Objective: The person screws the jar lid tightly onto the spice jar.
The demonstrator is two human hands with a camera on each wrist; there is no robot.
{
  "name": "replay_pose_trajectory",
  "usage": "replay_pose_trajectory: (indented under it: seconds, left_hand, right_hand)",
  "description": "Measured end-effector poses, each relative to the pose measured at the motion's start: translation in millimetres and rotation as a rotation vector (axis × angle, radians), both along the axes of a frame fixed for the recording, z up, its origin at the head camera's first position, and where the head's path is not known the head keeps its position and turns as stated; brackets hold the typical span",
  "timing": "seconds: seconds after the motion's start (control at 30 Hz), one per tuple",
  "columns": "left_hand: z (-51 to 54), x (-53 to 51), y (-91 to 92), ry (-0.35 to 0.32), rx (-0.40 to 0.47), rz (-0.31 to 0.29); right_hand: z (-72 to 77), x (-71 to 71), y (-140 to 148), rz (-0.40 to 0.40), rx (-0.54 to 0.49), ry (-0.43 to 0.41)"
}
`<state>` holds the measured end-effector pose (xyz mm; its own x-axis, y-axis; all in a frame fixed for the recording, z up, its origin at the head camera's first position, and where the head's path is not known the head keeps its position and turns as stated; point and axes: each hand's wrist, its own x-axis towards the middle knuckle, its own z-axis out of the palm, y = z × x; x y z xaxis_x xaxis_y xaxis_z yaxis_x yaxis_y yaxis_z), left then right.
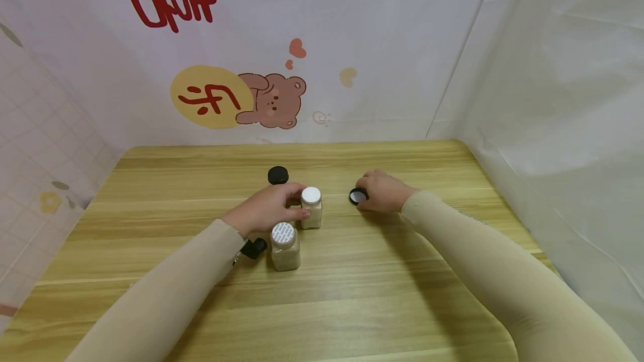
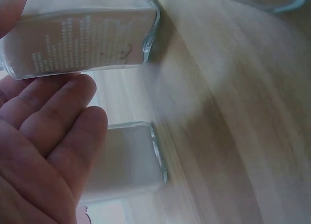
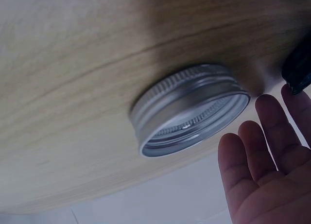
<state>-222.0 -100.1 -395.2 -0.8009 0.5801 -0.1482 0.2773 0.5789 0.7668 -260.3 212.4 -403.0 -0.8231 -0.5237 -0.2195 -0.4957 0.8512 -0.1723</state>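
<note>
Evidently, one hand grips a jar while the other pinches a black lid.
Left fingers curl behind the white-topped jar and the thumb crosses its front, so the left hand grips it; the jar stands upright near the middle of the table. At the right hand, the thumb and fingertips close on the edge of the black lid, its pale inside showing, while the other fingers reach out fairly straight beside a silver lid on the wood. Just nearer the wearer stands a jar with a patterned seal; beyond the left hand, a black-capped jar is partly hidden.
</note>
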Motion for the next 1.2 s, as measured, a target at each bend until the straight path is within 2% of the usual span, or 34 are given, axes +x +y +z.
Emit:
replay_pose_trajectory:
  seconds: [0.3,0.77,0.97,1.2]
  left_hand:
    - [-0.9,-0.3,-0.8,0.008,-0.009,-0.006]
    - [-1.4,-0.9,-1.6,0.011,-0.032,-0.007]
    - [0.8,0.3,-1.2,0.0,-0.027,-0.001]
    - [1.7,0.4,-0.4,0.002,-0.034,-0.003]
  right_hand:
    - [-3.9,-0.7,0,0.015,-0.019,0.036]
    - [-5.3,3.9,-7,0.02,-0.116,0.061]
    - [-0.6,9.1,-13,0.002,-0.149,0.06]
    - [5.8,16.4,-18,0.018,-0.211,0.06]
